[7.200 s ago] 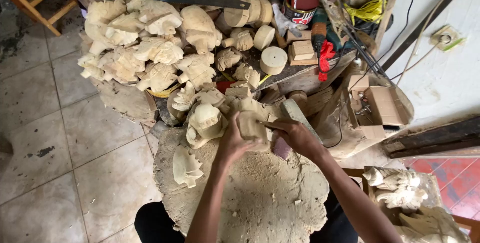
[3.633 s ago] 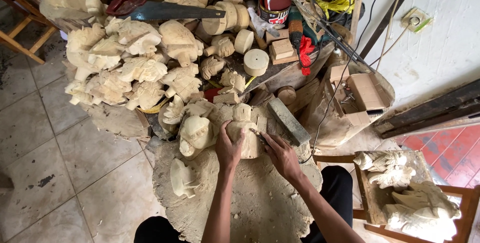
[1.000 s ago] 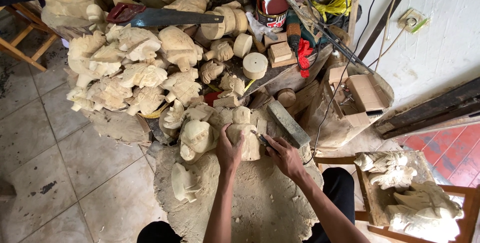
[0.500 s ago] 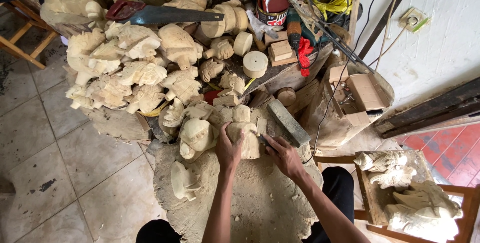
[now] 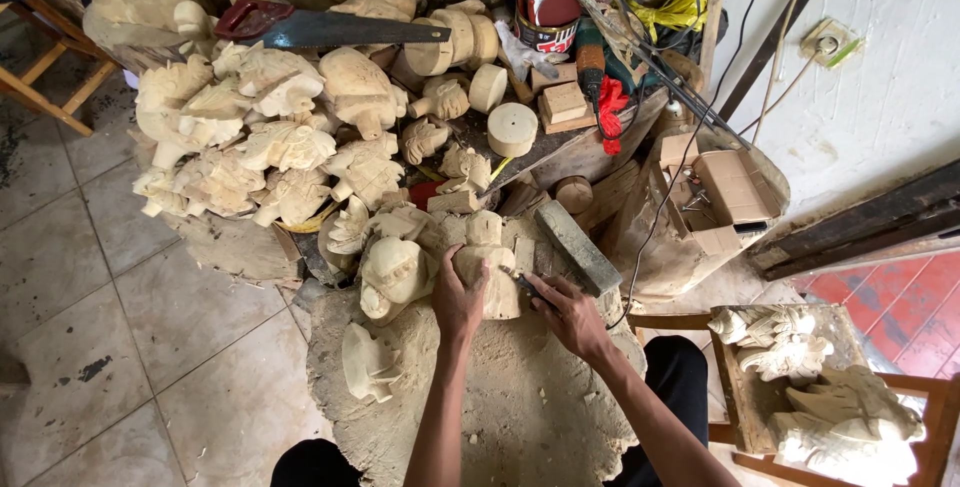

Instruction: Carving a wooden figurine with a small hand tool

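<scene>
Two hands work at the centre of the frame on one pale, rough-carved wooden figure (image 5: 490,282) standing on the dust-covered round stump block (image 5: 520,417). The left hand (image 5: 457,302) is closed around the figure's left side, steadying it. The right hand (image 5: 570,315) is closed on a slim dark-handled carving tool (image 5: 530,289) whose tip meets the figure's right side.

Compared with half a second and one second earlier, the figure, both grips and the tool angle are practically unchanged; only the camera has shifted slightly. This indicates continued fine cutting at one spot, not repositioning.

Packages and marked items:
- Round tin with red-and-white lid (image 5: 547,19), upper centre, among tools.
- Open brown cardboard box (image 5: 735,187), right of centre, flaps up, contents unclear.
- Small plain wooden blocks (image 5: 563,105), stacked below the tin.
- White wall socket with green plug tab (image 5: 826,44), upper right, cable attached.

Surroundings: a heap of pale unfinished carvings (image 5: 260,137) fills the upper left, topped by a red-handled handsaw (image 5: 320,29). A grey rectangular sharpening stone (image 5: 577,247) lies just right of the figure.
</scene>
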